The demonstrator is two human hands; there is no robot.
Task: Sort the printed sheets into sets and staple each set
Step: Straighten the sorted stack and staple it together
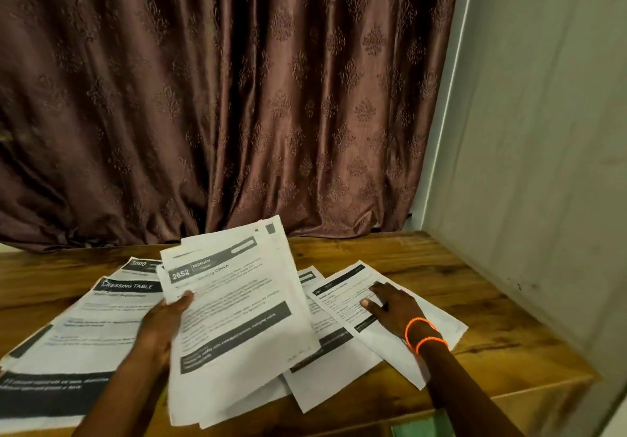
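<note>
Under left hand (163, 321) | held stack (234, 318) fingers hidden | print blurred

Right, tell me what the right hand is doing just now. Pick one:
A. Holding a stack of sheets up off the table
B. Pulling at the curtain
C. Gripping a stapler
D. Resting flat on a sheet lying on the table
D: the right hand lies with its fingers spread on a printed sheet on the wooden table, while the left hand is the one holding up the stack of sheets.
</note>
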